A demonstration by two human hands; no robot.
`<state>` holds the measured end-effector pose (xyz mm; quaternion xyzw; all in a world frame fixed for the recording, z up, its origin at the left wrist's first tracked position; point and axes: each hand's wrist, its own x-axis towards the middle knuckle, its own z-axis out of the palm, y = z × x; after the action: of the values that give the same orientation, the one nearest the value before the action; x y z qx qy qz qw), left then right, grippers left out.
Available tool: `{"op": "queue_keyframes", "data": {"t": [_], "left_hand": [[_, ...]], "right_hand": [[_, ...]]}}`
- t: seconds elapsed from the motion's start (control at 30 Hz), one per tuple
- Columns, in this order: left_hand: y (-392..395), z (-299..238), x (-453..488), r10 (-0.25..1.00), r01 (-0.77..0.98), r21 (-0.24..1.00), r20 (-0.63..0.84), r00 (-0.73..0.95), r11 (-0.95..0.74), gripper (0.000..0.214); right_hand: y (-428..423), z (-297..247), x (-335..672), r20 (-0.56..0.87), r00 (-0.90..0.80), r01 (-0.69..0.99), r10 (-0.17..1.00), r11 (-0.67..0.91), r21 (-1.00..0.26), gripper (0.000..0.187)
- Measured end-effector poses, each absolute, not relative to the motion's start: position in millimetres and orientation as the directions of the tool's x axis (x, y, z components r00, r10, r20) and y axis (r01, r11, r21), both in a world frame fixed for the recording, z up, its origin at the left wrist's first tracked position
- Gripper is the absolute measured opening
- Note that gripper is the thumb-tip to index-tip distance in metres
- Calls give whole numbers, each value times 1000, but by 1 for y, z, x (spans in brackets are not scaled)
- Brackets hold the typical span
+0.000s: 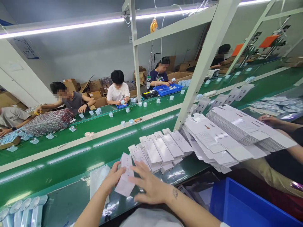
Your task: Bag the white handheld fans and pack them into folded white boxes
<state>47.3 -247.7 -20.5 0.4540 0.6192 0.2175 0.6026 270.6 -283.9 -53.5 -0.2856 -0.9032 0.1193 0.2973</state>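
A small white carton (pixel 125 179) is held upright and slightly tilted above the near edge of the green workbench (pixel 71 201), in front of the person's body. Its left side is gripped by the left hand (pixel 113 177), with the thumb laid on the near face and the fingers closed narrowly around the edge. The right hand (pixel 151 184) is placed at the right side of the carton, with its fingers spread wide; whether the carton is touched by these fingertips cannot be told. On the right wrist a small tattoo (pixel 175 193) is seen. Just beyond the right hand, a group of folded white cartons (pixel 161 148) is set in a leaning row, and to the right of them flat carton blanks (pixel 227 132) are piled in an uneven stack. A whitish translucent sheet (pixel 94 181) is partly covered by the left forearm. At the lower left, pale blue packed items (pixel 26 208) are laid side by side. A blue plastic bin (pixel 248 203) is located at the lower right. Along the green conveyor (pixel 104 124), light-blue cups (pixel 111 114) are scattered, and on its far side a blue tray (pixel 169 90) is used by a seated co-worker (pixel 159 77).
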Motion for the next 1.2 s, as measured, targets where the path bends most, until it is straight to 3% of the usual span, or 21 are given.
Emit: {"op": "queue_keyframes", "data": {"t": [0.1,0.17,0.3,0.4,0.57,0.73,0.87,1.0,1.1,1.2], "left_hand": [[-231,-52,82,939,646,711,-342,-27,278,69],[-221,-70,113,969,780,604,-248,-8,161,68],[-207,-89,167,971,868,490,-234,43,80,69],[-201,-91,180,947,858,507,-307,94,79,67],[-192,-88,159,972,772,625,-232,44,114,69],[-187,-84,144,973,562,809,-227,30,171,80],[-192,-70,147,962,404,882,-271,15,242,80],[-202,-40,163,984,260,954,-169,65,146,65],[-215,-15,192,969,133,984,-145,199,120,56],[-230,3,229,910,-74,962,-222,351,264,62]], "right_hand": [[-267,-50,347,547,-247,666,800,551,-504,28],[-254,-41,414,528,85,794,845,262,-548,26],[-237,-13,543,330,579,792,746,-419,-443,37],[-225,3,606,214,694,712,687,-612,-344,44],[-201,-7,649,-26,758,617,652,-730,-293,55],[-191,-13,660,-104,780,572,617,-770,-284,71],[-194,5,664,-153,702,627,696,-705,-332,53],[-213,39,650,-191,586,682,787,-607,-407,34],[-240,62,603,-77,523,750,849,-501,-432,25],[-273,65,514,69,434,851,898,-383,-360,8]]}}
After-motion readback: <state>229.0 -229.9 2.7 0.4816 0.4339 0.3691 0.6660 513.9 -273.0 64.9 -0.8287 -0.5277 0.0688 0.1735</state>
